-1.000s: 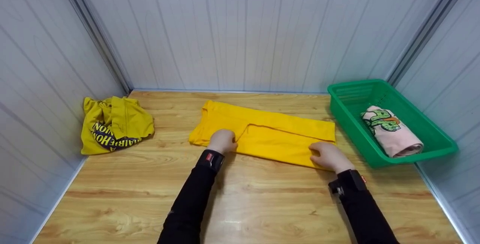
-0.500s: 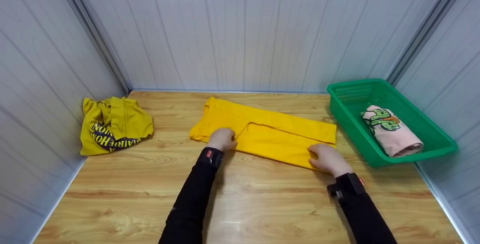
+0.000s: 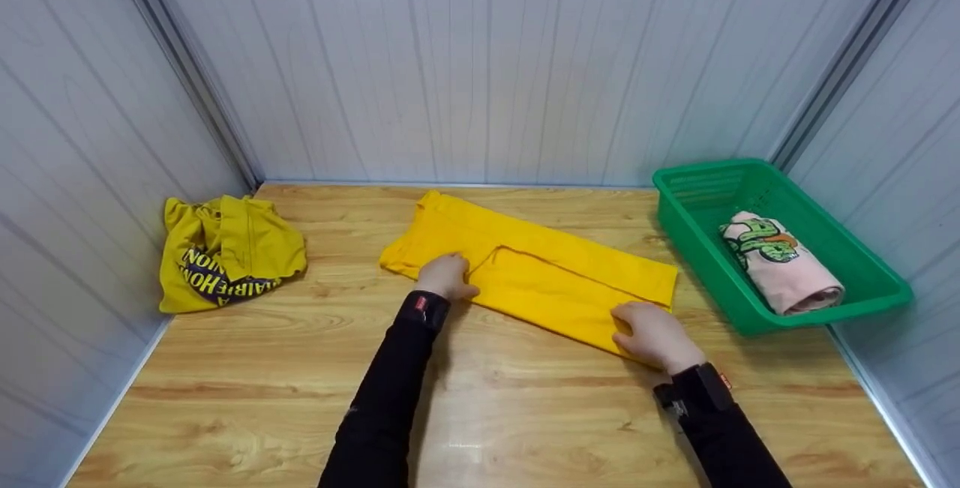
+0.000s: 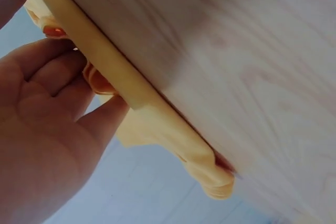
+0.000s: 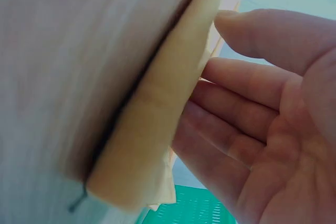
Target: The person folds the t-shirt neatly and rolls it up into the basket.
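A yellow T-shirt [image 3: 547, 289], folded lengthwise into a long strip, lies slantwise on the wooden table in the head view. My left hand [image 3: 444, 276] rests on its near edge towards the left end. Near the right end, my right hand [image 3: 658, 334] touches the same long edge. In the left wrist view, the left fingertips meet the cloth [image 4: 105, 61], thumb spread apart at the corner. The right wrist view has the right fingers lying loosely extended against the fabric [image 5: 147, 129], the thumb separate from them. The cloth's underside is mostly hidden.
A green basket [image 3: 705, 270] stands at the right, holding a rolled pale pink garment [image 3: 787, 263] with a green print. On the left lies a crumpled olive-yellow garment [image 3: 247, 241] with lettering. Pale panel walls [image 3: 487, 68] enclose the table's back and sides.
The yellow T-shirt has turned slightly: its right end has come nearer the person, its left end has gone a little farther away. The right hand has moved nearer with it.
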Tool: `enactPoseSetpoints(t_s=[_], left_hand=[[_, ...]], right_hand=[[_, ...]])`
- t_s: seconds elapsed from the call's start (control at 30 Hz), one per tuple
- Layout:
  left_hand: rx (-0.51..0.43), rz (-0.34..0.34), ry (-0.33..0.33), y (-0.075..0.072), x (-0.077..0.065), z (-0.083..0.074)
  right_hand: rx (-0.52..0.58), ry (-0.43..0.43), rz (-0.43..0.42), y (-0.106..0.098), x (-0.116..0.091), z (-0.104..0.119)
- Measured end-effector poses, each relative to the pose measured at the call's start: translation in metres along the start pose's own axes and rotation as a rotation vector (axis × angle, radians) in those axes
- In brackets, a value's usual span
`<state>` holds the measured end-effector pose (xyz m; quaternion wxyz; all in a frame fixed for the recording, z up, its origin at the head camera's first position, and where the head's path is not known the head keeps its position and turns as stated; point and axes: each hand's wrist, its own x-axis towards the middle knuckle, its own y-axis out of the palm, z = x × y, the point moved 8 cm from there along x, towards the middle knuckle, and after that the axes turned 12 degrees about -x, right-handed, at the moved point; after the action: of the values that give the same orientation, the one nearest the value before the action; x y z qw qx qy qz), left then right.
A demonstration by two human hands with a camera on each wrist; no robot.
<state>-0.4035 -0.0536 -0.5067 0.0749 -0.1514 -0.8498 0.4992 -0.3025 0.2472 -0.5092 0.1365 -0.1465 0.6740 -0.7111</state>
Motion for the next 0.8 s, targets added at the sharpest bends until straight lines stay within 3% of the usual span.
enactPoseSetpoints(t_s=[0.27, 0.8], left_hand=[[-0.017, 0.009, -0.003, 0.001, 0.003, 0.004], [0.103, -0.015, -0.062, 0.010, -0.002, -0.001]], right_hand=[[-0.009, -0.037, -0.030, -0.004, -0.007, 0.011], [-0.029, -0.053, -0.014, -0.003, -0.010, 0.015]])
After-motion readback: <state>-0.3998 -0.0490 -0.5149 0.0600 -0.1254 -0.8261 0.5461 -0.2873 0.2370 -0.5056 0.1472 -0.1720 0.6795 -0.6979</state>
